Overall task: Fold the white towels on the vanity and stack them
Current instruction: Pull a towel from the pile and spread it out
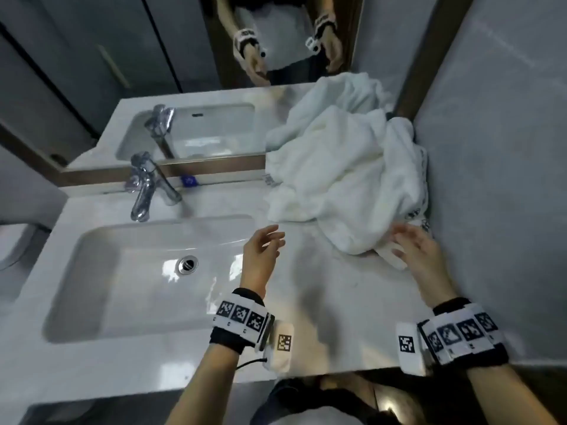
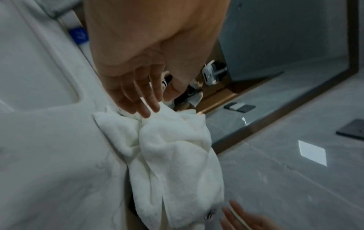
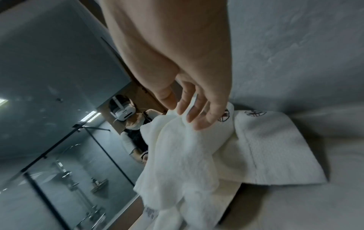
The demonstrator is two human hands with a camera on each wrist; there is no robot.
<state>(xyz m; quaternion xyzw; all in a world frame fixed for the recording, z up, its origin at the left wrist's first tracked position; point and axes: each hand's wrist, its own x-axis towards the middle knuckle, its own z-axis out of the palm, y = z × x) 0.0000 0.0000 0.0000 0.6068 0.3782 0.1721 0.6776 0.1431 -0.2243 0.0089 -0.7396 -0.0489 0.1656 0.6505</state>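
Observation:
A crumpled pile of white towels [image 1: 340, 176] lies at the back right of the vanity top [image 1: 334, 296], against the mirror and the right wall. My left hand [image 1: 270, 240] hovers with relaxed, spread fingers just left of the pile's front edge, holding nothing. In the left wrist view its straight fingers [image 2: 146, 107] reach toward a towel fold [image 2: 173, 155]. My right hand [image 1: 405, 240] is open at the pile's near right corner. In the right wrist view its fingertips [image 3: 199, 123] are at a bunched towel [image 3: 183, 155], beside a flatter towel with a dark logo [image 3: 275, 147].
A white sink [image 1: 101, 280] with a chrome tap [image 1: 144, 185] fills the left half of the vanity. The mirror [image 1: 199, 56] stands behind, the grey wall [image 1: 497, 148] close on the right. Bare counter lies between my hands and the front edge.

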